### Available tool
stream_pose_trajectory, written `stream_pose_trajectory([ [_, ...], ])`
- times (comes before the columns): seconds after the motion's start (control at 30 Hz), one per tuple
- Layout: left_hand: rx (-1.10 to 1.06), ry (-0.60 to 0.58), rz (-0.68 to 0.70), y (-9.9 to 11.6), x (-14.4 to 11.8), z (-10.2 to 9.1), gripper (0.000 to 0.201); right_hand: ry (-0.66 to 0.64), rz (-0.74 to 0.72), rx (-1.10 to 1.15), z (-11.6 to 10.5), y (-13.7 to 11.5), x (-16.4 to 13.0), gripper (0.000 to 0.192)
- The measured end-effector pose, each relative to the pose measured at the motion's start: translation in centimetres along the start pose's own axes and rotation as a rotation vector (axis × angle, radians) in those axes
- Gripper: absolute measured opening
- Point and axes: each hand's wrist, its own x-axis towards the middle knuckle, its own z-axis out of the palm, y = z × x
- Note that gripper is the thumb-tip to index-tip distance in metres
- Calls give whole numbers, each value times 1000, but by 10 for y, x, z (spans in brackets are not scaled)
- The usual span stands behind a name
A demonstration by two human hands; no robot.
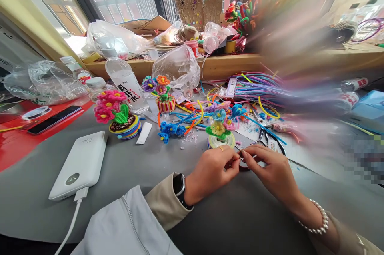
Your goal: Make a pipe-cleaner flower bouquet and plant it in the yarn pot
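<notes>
My left hand [211,173] and my right hand [274,171] meet over the grey table, fingertips pinched together. Between them shows a tiny dark bit, too small to name. Just beneath the fingers, a dark reddish-brown curved piece [244,168] is mostly hidden. Right behind my left hand stands a small pot [222,141] wrapped in pale green and white, holding pastel fuzzy pipe-cleaner flowers [220,122]. Scissors [264,137] lie behind my right hand, partly covered by it. Blue pipe-cleaner flowers [171,130] rest to the left of the pot.
At left are a white power bank [79,165] with a cable, a phone [54,120], a pink-flower pot [124,127] and a water bottle [124,81]. A striped flower pot [166,105] and pipe-cleaner bundles [258,89] stand farther back. A motion-blurred shape covers the right side.
</notes>
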Motion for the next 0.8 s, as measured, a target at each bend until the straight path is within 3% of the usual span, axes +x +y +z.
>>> stream_pose_trajectory([
  [0.13, 163, 15, 113, -2, -1, 2, 21, -86, 164, 188, -1, 0, 3, 24],
  [0.43, -25, 14, 35, -2, -1, -2, 13, -320, 239, 368, -19, 4, 16, 28],
  [0.8, -51, -37, 75, 1, 1, -4, 13, -404, 179, 398, -23, 10, 15, 19],
])
